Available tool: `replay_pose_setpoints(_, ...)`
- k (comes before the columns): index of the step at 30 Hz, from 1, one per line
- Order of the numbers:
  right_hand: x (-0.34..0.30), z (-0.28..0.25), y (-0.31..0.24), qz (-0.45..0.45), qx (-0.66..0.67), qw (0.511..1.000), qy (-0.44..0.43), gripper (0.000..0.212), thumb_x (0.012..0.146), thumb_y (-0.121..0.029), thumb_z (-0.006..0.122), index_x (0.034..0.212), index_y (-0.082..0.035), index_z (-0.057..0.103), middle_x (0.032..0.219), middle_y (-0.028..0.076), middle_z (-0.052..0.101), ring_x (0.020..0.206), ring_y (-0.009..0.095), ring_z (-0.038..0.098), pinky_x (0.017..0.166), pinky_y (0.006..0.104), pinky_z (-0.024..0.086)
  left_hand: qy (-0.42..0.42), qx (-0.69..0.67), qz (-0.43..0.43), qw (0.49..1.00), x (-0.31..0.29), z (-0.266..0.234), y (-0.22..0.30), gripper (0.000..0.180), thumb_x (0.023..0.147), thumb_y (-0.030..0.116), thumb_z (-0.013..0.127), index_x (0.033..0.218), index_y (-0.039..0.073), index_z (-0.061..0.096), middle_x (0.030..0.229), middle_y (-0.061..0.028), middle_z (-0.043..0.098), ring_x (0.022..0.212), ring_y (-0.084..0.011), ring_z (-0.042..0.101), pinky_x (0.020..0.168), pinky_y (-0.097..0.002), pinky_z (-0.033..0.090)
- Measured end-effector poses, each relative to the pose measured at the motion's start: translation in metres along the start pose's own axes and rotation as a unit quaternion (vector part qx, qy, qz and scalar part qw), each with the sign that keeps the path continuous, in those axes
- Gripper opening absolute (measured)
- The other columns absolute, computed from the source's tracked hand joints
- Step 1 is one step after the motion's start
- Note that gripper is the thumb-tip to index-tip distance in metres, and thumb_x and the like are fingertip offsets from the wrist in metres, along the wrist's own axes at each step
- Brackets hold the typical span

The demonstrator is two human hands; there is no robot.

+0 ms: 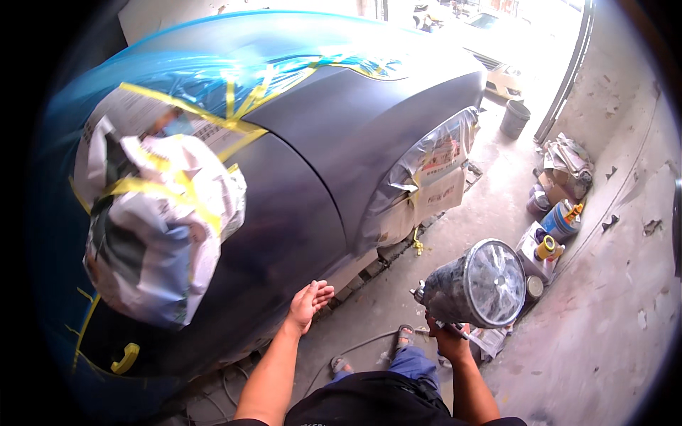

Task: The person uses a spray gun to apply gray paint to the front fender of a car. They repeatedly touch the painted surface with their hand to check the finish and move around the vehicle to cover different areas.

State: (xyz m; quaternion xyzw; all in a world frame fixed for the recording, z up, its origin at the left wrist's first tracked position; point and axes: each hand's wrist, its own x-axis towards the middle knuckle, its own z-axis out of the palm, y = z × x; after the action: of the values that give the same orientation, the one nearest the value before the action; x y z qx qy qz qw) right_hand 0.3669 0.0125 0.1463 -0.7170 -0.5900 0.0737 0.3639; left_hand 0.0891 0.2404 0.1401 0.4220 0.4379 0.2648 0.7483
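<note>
Rather grimy, dark-cupped spray gun (469,285)

grey floor (447,228) | upright dark bucket (515,121) | thin hose (371,341) | blue can (558,223)

Looking down into a garage-like room. Showing a bare grey wall (618,284) along the right side, bearing pale patches (642,319) and small dark spots (611,223). Opening at the far end through a wide doorway (550,50), edged on its right by a dark upright frame (568,74). Letting in strong white daylight, washing out much of the view outside, including a white car (497,53). Revealing a dusty grey floor (497,184), brightening toward the doorway. Including a grey bucket (515,121) near the opening, plus cans (560,220) and crumpled paper (568,160) at the right wall's foot.
</note>
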Motion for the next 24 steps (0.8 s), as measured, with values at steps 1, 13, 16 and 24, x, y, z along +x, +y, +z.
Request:
replay_pose_setpoints(1, 0.006, -0.004, 0.012, -0.056, -0.065, 0.996, 0.003, 0.019, 0.079, -0.013, 0.063, 0.097, -0.008, 0.066, 0.077, 0.003, 0.065, 0.073, 0.017, 0.061, 0.069, 0.0333, 0.047, 0.013, 0.004, -0.001, 1.000, 0.003, 0.006, 0.000, 0.050, 0.098, 0.039, 0.039, 0.125, -0.002, 0.046, 0.115, -0.0140, 0.058, 0.105, -0.0213, 0.057, 0.092, -0.0337, 0.044)
replay_pose_setpoints(13, 0.060, -0.028, 0.133, 0.100, 0.054, 0.993, -0.008, 0.013, 0.077, -0.014, 0.067, 0.088, -0.007, 0.065, 0.077, 0.006, 0.064, 0.079, 0.020, 0.063, 0.076, 0.0362, 0.048, 0.089, 0.098, 0.003, 0.991, 0.048, 0.092, 0.005, 0.040, 0.097, 0.030, 0.045, 0.123, 0.000, 0.049, 0.113, -0.0103, 0.059, 0.102, -0.0175, 0.058, 0.088, -0.0295, 0.046)
replay_pose_setpoints(16, 0.080, -0.041, 0.111, 0.157, 0.214, 0.964, -0.002, 0.010, 0.077, -0.010, 0.066, 0.084, -0.004, 0.062, 0.068, 0.005, 0.061, 0.065, 0.016, 0.062, 0.059, 0.0306, 0.048, 0.108, 0.112, 0.010, 0.988, 0.057, 0.093, 0.009, 0.040, 0.097, 0.030, 0.045, 0.123, 0.000, 0.050, 0.113, -0.0103, 0.059, 0.102, -0.0175, 0.058, 0.088, -0.0291, 0.045)
replay_pose_setpoints(24, 0.125, -0.050, 0.087, 0.234, 0.303, 0.924, 0.016, 0.003, 0.077, -0.004, 0.061, 0.077, -0.002, 0.061, 0.064, 0.006, 0.060, 0.057, 0.015, 0.059, 0.053, 0.0282, 0.046, 0.094, 0.307, 0.104, 0.941, 0.127, 0.105, -0.010, 0.046, 0.090, 0.020, 0.057, 0.129, -0.003, 0.044, 0.122, -0.0176, 0.055, 0.108, -0.0231, 0.057, 0.092, -0.0316, 0.045)
